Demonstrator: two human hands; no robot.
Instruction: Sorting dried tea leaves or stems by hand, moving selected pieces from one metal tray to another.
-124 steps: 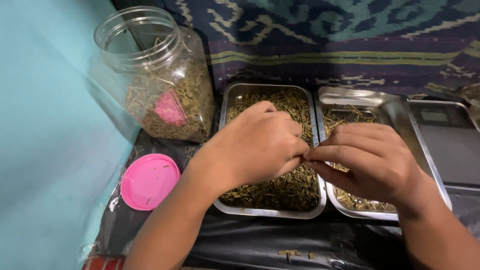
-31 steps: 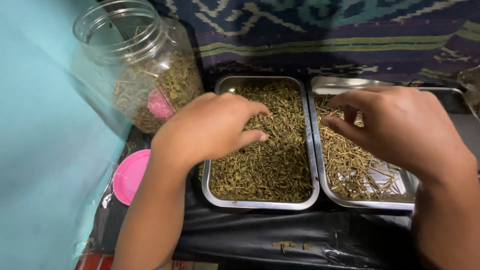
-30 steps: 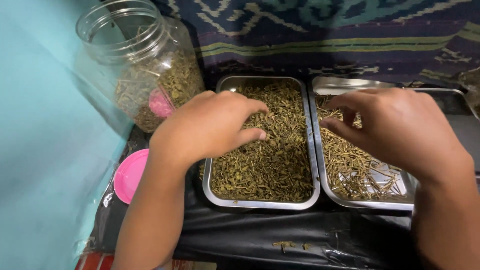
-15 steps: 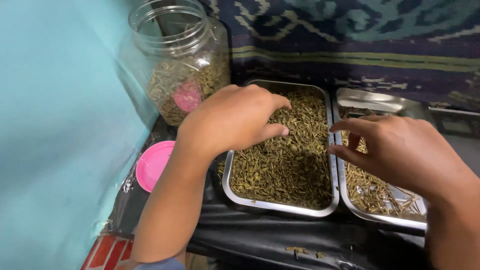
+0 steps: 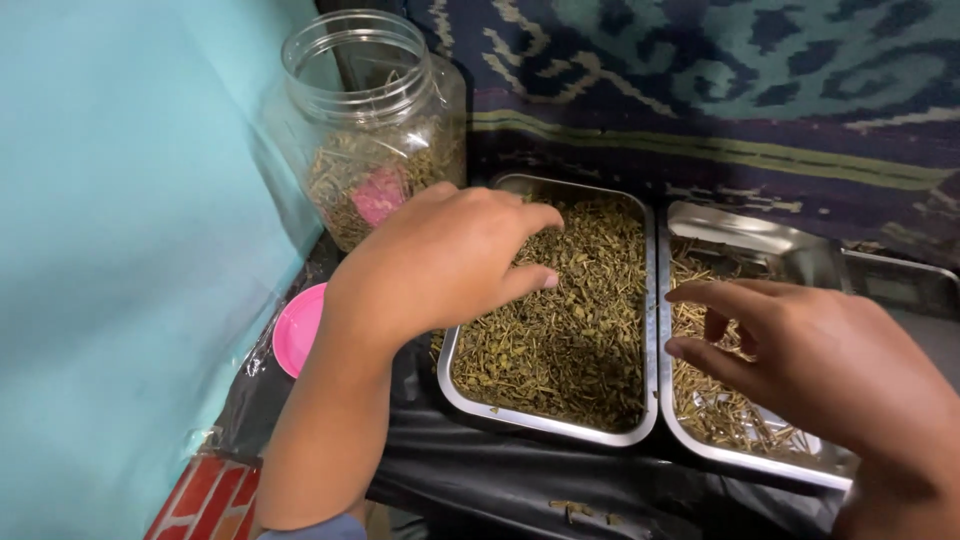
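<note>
Black-covered counter (image 5: 500,475), lower frame. Left hand (image 5: 440,260), grip loosely apart, rests on the leaf-filled left tray (image 5: 548,425). Right hand (image 5: 830,365), fingers apart, hovers over the part-filled stem tray (image 5: 745,462); much unsorted.

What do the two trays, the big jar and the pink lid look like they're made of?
Left tray and right tray: likely stainless steel, silvery with bright reflections on rims. Jar: clear, probably plastic, with threaded neck and soft highlights; glass cannot be ruled out. Lid: smooth, glossy pink, apparently plastic.
</note>
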